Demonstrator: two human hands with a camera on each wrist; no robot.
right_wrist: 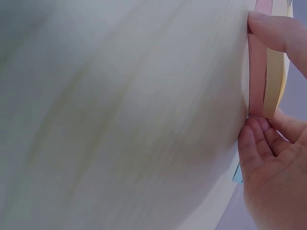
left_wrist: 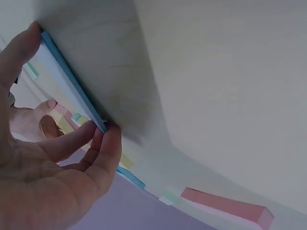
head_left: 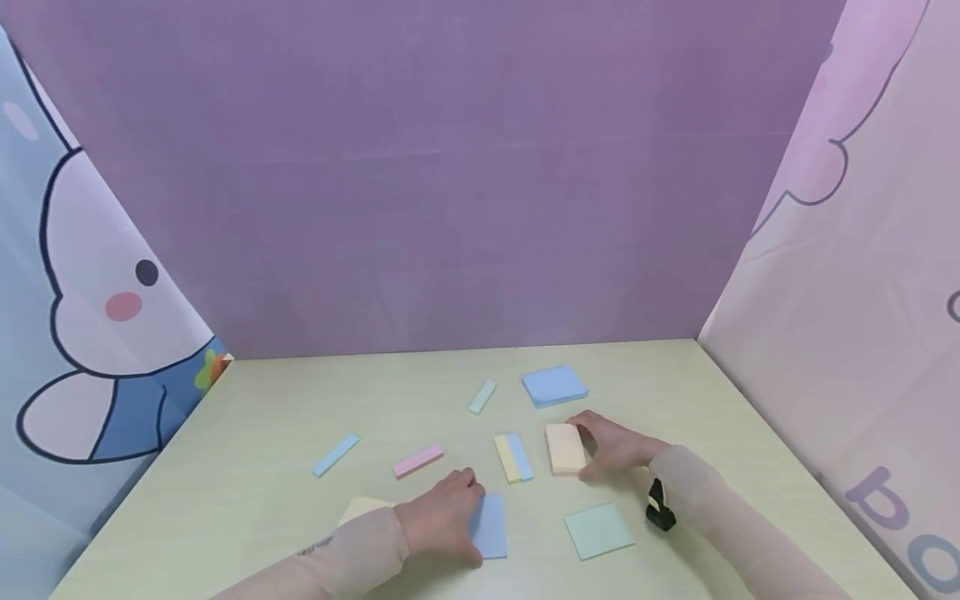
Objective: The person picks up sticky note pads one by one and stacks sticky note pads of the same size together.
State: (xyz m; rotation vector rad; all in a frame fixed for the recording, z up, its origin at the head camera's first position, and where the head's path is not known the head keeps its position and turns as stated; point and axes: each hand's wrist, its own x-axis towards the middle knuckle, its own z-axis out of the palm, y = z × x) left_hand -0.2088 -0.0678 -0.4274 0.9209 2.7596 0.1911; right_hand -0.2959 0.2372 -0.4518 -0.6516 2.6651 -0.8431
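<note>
My left hand [head_left: 442,518] pinches a blue sticky note pad [head_left: 492,528] by its edges near the front of the table. In the left wrist view the thumb presses one end of that blue pad [left_wrist: 72,79] and the fingertips the other. Farther right, my right hand [head_left: 615,447] grips a peach sticky note pad [head_left: 564,450] between thumb and fingers. Seen edge-on in the right wrist view, this pad is a stack with a pink layer [right_wrist: 257,72] and a yellow layer [right_wrist: 275,79]. Both pads are at or close to the tabletop.
Behind the right hand lies a larger blue pad [head_left: 555,386]. A mint pad [head_left: 598,531] lies in front. Narrow strips are scattered about: yellow and blue [head_left: 513,458], pink [head_left: 418,461], light blue [head_left: 335,455], mint [head_left: 482,397]. A yellow pad [head_left: 363,507] is partly behind the left forearm.
</note>
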